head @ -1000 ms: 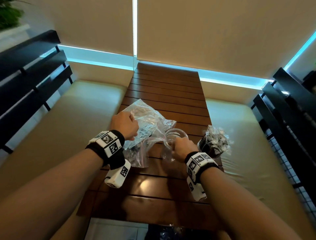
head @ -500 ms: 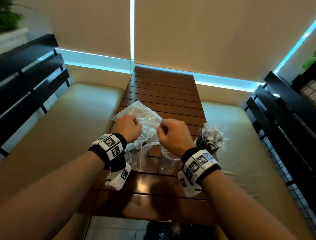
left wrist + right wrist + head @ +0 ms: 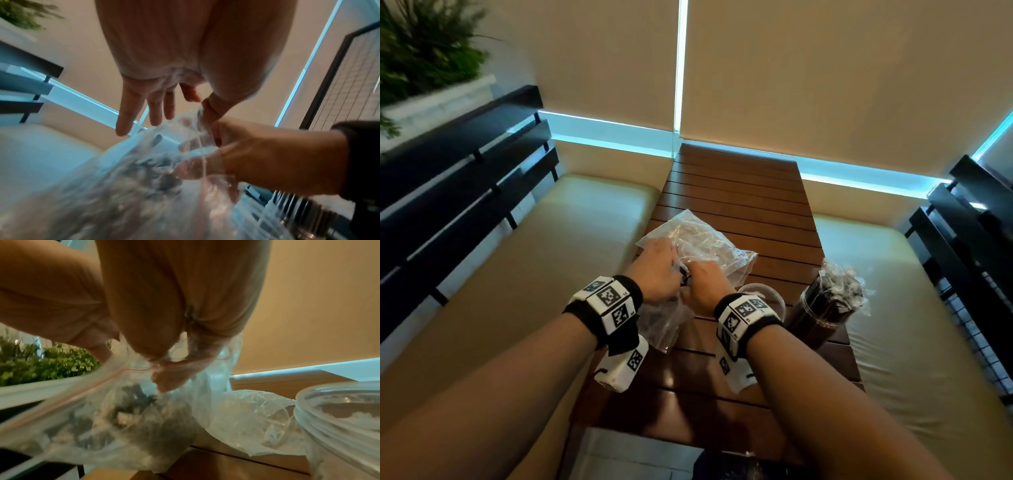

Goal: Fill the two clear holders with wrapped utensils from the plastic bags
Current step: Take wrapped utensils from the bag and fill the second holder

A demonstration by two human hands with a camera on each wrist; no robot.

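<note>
A clear zip bag (image 3: 664, 318) of dark wrapped utensils (image 3: 131, 404) lies on the slatted wooden table (image 3: 739, 192). My left hand (image 3: 661, 270) pinches the bag's rim (image 3: 197, 113) between thumb and forefinger, its other fingers straight. My right hand (image 3: 698, 284) pinches the red-lined zip edge (image 3: 123, 371) right beside it, fingertips showing through the plastic (image 3: 197, 168). An empty clear holder (image 3: 774, 296) stands just right of my right wrist, partly hidden. Further right, a second clear holder (image 3: 822, 308) is packed with black wrapped utensils.
A crumpled clear bag (image 3: 709, 240) lies behind my hands. Cream bench cushions (image 3: 551, 274) flank the narrow table on both sides, with dark slatted backrests (image 3: 465, 164) beyond. The table's far half is bare wood.
My right hand left the empty holder and moved left to the bag's mouth, meeting my left hand. The left hand stayed on the bag.
</note>
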